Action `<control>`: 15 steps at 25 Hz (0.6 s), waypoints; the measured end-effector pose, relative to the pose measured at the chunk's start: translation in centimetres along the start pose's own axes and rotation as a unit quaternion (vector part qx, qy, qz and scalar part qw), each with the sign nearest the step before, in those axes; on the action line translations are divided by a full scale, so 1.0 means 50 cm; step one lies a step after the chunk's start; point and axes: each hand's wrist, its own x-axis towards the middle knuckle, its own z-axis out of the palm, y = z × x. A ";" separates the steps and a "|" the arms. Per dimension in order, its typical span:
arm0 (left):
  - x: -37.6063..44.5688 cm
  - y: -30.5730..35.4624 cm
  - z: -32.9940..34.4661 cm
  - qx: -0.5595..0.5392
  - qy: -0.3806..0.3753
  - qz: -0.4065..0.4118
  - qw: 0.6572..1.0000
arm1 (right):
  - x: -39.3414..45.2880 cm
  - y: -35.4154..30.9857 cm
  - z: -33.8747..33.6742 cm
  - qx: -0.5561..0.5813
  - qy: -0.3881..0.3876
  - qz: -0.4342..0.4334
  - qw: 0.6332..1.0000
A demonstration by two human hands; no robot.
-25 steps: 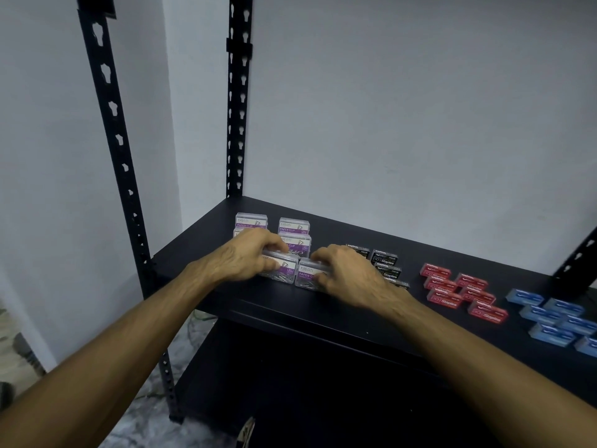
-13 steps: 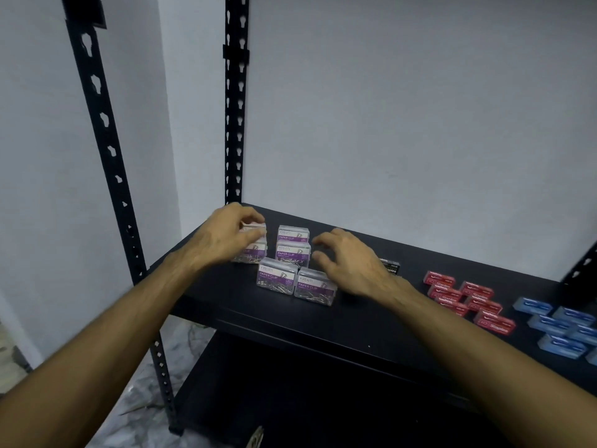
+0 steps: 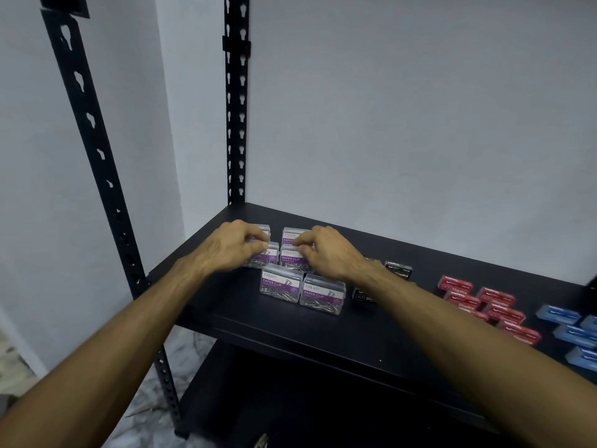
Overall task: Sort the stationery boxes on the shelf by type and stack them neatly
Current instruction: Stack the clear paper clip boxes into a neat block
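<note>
On the black metal shelf (image 3: 323,334), the left hand (image 3: 231,250) and right hand (image 3: 326,253) each grip a clear plastic paper-clip box behind the two front clear paper-clip boxes (image 3: 302,289)

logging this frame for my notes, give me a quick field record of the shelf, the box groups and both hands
shelf: black metal shelf
paper clip boxes: clear boxes, shelf's left part, two at front, more behind
left hand: fingers curled on rear left box
right hand: pinching rear right box
black staple boxes: right of the clips
red staple boxes: further right
blue boxes: far right
</note>
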 end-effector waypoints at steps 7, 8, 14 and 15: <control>0.011 0.024 0.018 -0.057 -0.046 0.022 0.997 | -0.025 0.018 -0.019 0.021 -0.010 0.036 0.999; 0.011 0.029 0.021 -0.064 -0.055 0.028 0.996 | -0.033 0.020 -0.023 0.025 -0.013 0.042 0.999; 0.008 0.050 0.032 -0.098 -0.092 0.043 0.990 | -0.078 0.022 -0.050 0.020 -0.019 0.060 0.998; 0.007 0.053 0.033 -0.093 -0.093 0.050 0.990 | -0.083 0.022 -0.051 0.020 -0.021 0.062 0.998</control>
